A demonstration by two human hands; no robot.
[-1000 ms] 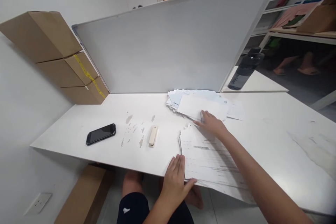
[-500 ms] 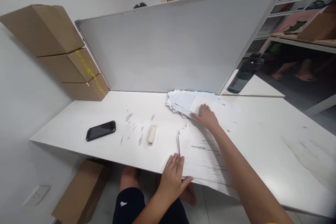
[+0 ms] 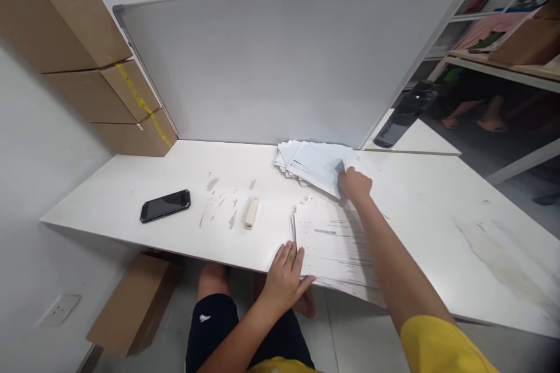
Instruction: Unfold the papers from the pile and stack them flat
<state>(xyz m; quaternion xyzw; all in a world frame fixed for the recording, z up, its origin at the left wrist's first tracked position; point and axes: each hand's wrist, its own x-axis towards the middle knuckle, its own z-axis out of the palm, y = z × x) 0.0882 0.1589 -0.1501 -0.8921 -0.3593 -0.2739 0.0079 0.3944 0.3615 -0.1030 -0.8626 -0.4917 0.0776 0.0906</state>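
Envelope [image 3: 315, 165] at right grip [image 3: 355, 185] (touching)

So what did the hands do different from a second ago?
The right hand slid further out along the pile of envelopes and now pinches the right edge of the top one; before, it lay flat on the pile. The left hand stayed pressed on the near corner of the printed sheets. The phone and the small beige block did not move on the table.

Right hand [image 3: 355, 184] on envelopes [image 3: 312, 164], left hand [image 3: 284, 277] on printed sheets [image 3: 335, 247].
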